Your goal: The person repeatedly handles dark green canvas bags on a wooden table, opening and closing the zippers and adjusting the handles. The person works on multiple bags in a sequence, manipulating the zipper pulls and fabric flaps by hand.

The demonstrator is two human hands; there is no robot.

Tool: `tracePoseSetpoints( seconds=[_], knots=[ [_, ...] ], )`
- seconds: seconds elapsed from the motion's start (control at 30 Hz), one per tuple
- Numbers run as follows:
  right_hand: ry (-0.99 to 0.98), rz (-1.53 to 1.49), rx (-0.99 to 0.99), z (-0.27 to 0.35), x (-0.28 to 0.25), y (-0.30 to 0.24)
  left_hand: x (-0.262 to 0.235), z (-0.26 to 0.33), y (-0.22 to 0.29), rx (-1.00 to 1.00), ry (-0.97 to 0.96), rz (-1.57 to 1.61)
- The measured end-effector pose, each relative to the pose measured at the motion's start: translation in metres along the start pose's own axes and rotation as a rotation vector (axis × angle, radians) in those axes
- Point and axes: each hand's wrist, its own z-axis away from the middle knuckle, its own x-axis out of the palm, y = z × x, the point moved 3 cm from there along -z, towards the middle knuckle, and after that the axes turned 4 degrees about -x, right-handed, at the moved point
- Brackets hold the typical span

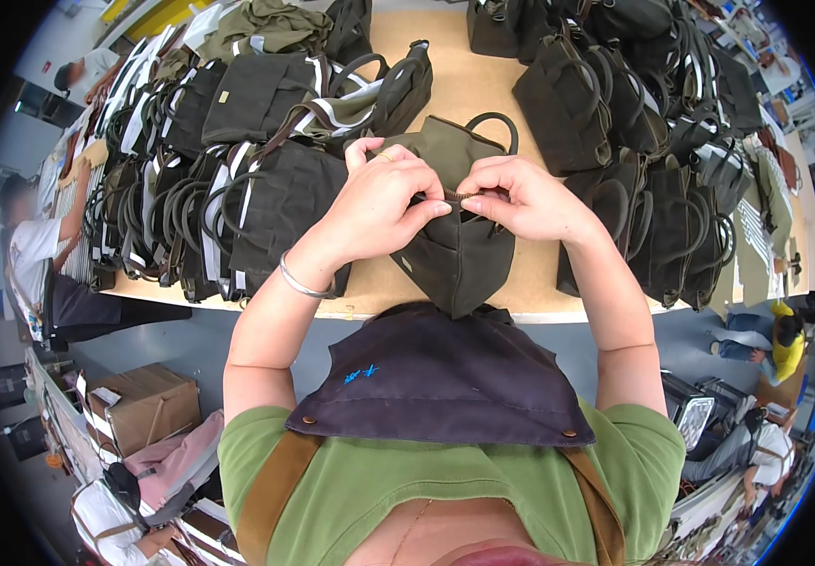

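Observation:
A dark olive handbag stands at the table's near edge, its pointed lower end toward me. A rounded handle rises at its far side. My left hand pinches the bag's top edge between thumb and fingers, left of the opening. Just to the right, my right hand has its thumb and fingers closed on the same edge. A short stretch of brownish zipper shows between the two hands. The fingers hide much of the opening, and the inside cannot be seen.
Dark handbags with looped handles crowd the tan table on the left. More dark bags stand in rows on the right. A person in a white shirt stands at the left. A cardboard box sits behind, lower left.

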Motion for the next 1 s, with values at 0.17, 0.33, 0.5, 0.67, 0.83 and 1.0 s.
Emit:
tracePoseSetpoints(
  seconds=[0.17, 0.33, 0.5, 0.67, 0.83, 1.0],
  knots=[
    [-0.039, -0.04, 0.016, -0.001, 0.0, 0.002, -0.002, -0.003, 0.001, -0.024, -0.043, 0.017],
    [-0.045, -0.064, 0.033, -0.001, -0.001, 0.002, -0.002, -0.003, -0.002, -0.015, -0.026, 0.035],
    [-0.058, -0.036, 0.022, -0.002, -0.003, 0.0, -0.003, -0.003, -0.001, -0.023, -0.049, 0.046],
    [-0.009, -0.107, 0.018, -0.001, -0.002, 0.008, -0.004, -0.003, -0.001, -0.012, -0.044, 0.048],
    [-0.024, -0.042, 0.024, -0.001, -0.004, -0.001, -0.002, -0.005, -0.001, -0.021, -0.049, 0.033],
    [-0.024, -0.005, 0.011, 0.0, -0.005, -0.003, 0.0, -0.006, 0.001, -0.034, -0.049, 0.013]
  ],
)
